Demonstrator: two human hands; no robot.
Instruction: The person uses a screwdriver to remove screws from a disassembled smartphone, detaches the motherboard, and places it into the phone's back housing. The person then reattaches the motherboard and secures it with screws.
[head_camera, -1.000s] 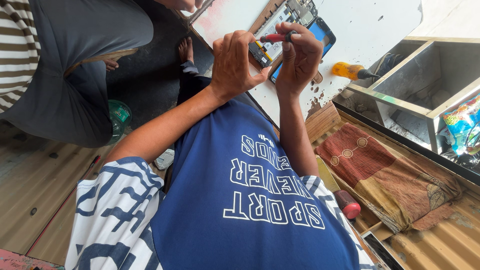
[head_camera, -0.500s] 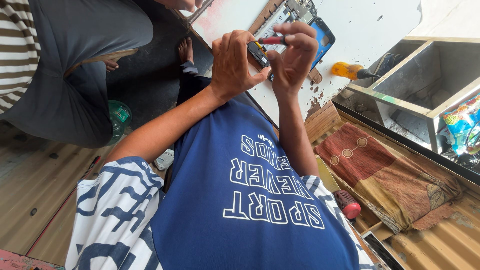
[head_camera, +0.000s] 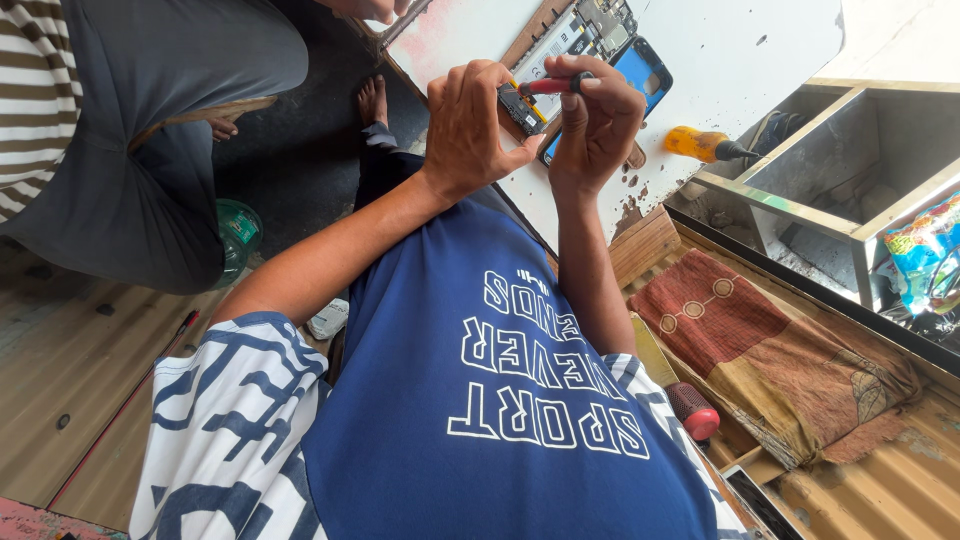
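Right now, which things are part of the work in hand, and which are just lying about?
In hand:
left hand
right hand
small part
red screwdriver
opened phone

Lying about:
yellow tool
patterned cloth
snack bag
green cup

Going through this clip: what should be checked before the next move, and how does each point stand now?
1. Small black and yellow part gripped in left hand: ok.
2. Thin red-handled tool pinched by right hand: ok.
3. Tool tip seated on the part: cannot tell, fingers hide it.
4. Opened blue-edged phone lying flat on white table: ok.
5. Orange-handled screwdriver apart from both hands: ok.
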